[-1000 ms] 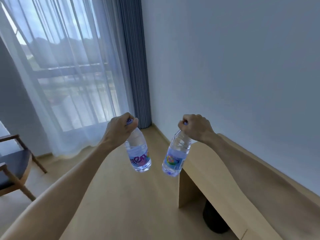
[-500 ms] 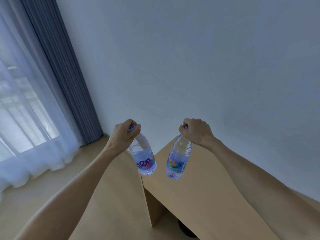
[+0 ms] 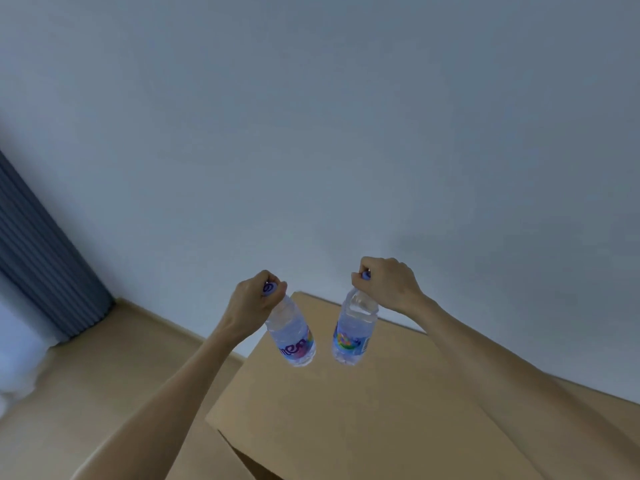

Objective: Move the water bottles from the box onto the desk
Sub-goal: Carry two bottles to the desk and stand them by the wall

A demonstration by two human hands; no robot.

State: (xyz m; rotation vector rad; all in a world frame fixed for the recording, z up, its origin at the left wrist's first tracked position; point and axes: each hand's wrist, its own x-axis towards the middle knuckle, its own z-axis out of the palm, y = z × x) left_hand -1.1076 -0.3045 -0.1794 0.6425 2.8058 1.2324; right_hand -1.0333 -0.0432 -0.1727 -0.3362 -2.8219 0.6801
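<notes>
My left hand [image 3: 251, 303] grips the purple cap of a clear water bottle [image 3: 292, 336] with a colourful label, which hangs tilted from my fingers. My right hand [image 3: 386, 284] grips the cap of a second water bottle [image 3: 353, 336] the same way. Both bottles hang in the air above the far left part of the light wooden desk [image 3: 363, 417], a short way apart from each other and not touching the desktop. The box is out of view.
A plain grey-white wall [image 3: 346, 133] runs behind the desk. A blue-grey curtain [image 3: 38, 258] hangs at the left, with a white sheer curtain [image 3: 14, 355] beside it. Wooden floor [image 3: 104, 375] lies left of the desk.
The view has swung right, away from the window. Both hands have carried the bottles from beside the desk's left end to over the desktop.
</notes>
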